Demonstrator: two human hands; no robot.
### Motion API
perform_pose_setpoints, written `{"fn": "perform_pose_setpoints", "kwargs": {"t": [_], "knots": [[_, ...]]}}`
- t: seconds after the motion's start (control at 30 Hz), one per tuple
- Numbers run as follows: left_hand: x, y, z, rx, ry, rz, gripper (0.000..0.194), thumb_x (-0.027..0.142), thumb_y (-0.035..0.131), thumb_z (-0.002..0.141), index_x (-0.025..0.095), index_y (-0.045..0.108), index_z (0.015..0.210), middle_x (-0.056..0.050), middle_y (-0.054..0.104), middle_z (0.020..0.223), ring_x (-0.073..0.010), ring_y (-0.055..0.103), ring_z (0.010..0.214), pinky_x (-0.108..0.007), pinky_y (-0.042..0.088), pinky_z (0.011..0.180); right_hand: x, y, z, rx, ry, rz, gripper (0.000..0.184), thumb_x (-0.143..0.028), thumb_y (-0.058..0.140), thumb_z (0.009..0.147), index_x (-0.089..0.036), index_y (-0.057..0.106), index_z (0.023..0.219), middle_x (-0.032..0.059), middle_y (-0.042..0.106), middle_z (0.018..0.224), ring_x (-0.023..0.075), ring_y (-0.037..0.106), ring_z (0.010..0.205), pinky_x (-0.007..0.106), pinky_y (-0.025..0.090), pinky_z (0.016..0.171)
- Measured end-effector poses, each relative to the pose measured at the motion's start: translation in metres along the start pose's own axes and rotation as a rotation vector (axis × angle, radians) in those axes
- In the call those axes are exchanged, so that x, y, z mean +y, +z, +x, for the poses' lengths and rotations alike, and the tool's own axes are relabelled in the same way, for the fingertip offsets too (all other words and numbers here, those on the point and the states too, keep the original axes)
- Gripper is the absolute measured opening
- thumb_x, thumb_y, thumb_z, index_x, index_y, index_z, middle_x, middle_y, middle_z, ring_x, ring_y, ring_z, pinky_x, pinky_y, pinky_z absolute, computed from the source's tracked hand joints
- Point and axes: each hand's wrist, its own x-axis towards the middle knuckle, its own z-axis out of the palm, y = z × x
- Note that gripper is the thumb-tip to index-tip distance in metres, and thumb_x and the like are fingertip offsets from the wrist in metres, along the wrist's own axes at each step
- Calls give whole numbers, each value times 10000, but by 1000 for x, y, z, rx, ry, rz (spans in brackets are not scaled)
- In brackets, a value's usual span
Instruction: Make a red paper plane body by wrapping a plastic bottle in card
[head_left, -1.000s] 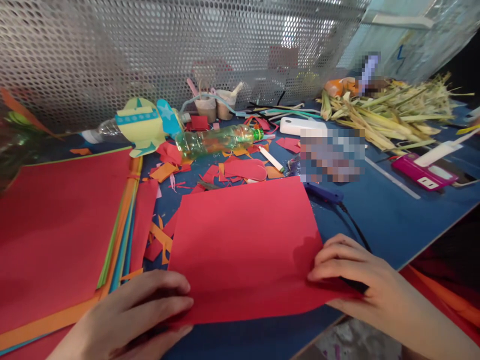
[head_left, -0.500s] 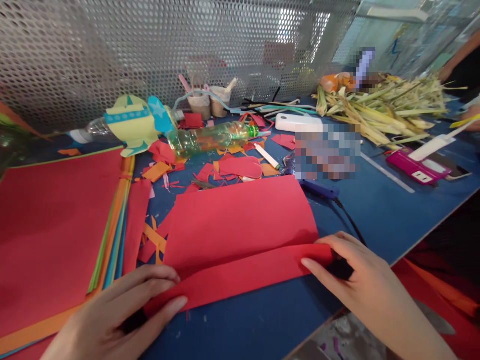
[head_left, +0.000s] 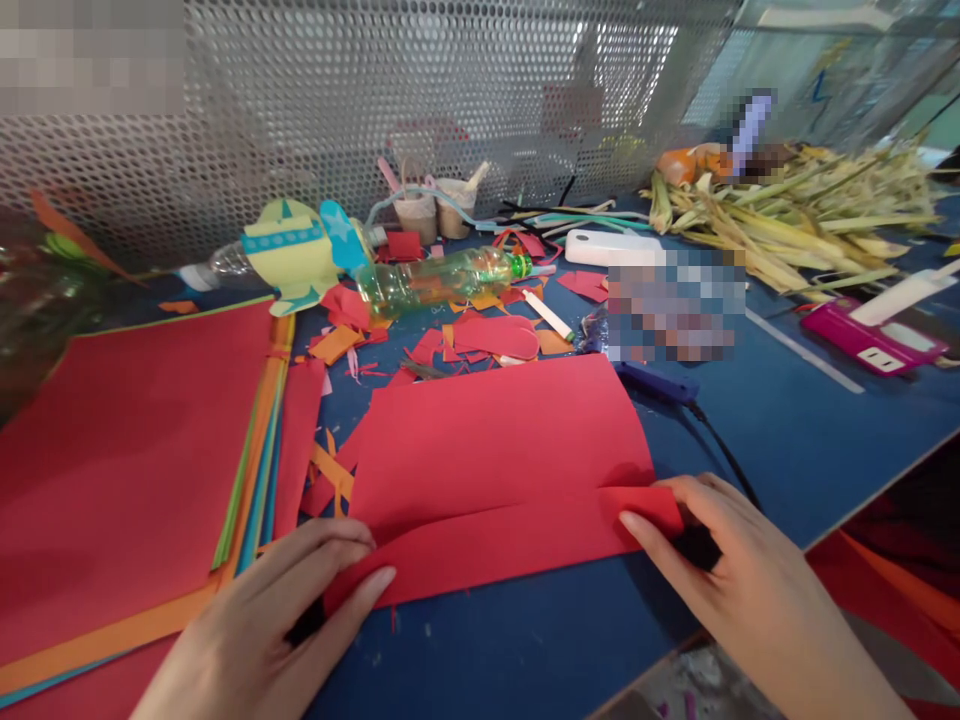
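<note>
A red sheet of paper (head_left: 502, 435) lies in front of me on the blue table, its near edge folded over into a long strip. My left hand (head_left: 300, 600) pinches the left end of that strip, thumb on top and fingers behind it. At the other end, my right hand (head_left: 712, 560) grips the strip between thumb and fingers. The middle of the fold lies loosely against the sheet rather than sharply creased. Both palms are hidden from view.
Stacked coloured paper (head_left: 150, 460) lies to the left. Behind the sheet are paper scraps (head_left: 341, 343), a green plastic bottle (head_left: 442, 280) and a yellow paper fish shape (head_left: 289, 260). A blue corded tool (head_left: 656, 383), a magenta power strip (head_left: 874, 335) and dried husks (head_left: 795, 210) stand rightward.
The folded strip has flattened somewhat toward the sheet in its middle. Both hands keep their hold at the ends. The whole view has shifted slightly, so things appear further right.
</note>
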Motion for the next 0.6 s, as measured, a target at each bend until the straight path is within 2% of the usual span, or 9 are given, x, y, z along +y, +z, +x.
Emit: {"fn": "perform_pose_setpoints", "kwargs": {"t": [0.13,0.3,0.47,0.57,0.6], "knots": [[14,-9,13,7,6,-44,294,559,574,808,281,667,783,27,728,813,-146,719,712,-134,546,525,1,1,0,19,-22,-22,266,-426,437,953,-211,527,826,29,592,688,213,584,648,326,474,564],[24,-14,22,-14,-15,-51,313,559,555,822,269,660,769,18,728,807,-152,716,717,-167,560,602,3,2,-2,29,-32,-2,281,-443,420,956,-213,546,855,44,620,720,220,600,660,329,478,562],[24,-12,17,-8,-65,-37,329,590,553,816,261,566,831,55,646,666,-107,601,468,-170,510,466,1,2,0,34,-51,1,253,-422,426,959,-220,533,851,31,620,716,211,602,646,325,466,556],[17,-8,9,0,-43,4,322,584,542,825,274,559,910,46,662,738,-121,646,544,-180,537,526,-1,2,2,42,-51,-6,207,-377,436,958,-219,520,852,31,631,731,212,608,663,329,476,586],[13,-7,6,-22,-41,15,317,577,539,827,282,569,940,36,682,799,-139,682,628,-192,557,586,-1,2,2,44,-50,-7,190,-358,442,956,-220,516,850,28,628,724,210,608,661,327,478,591]]}}
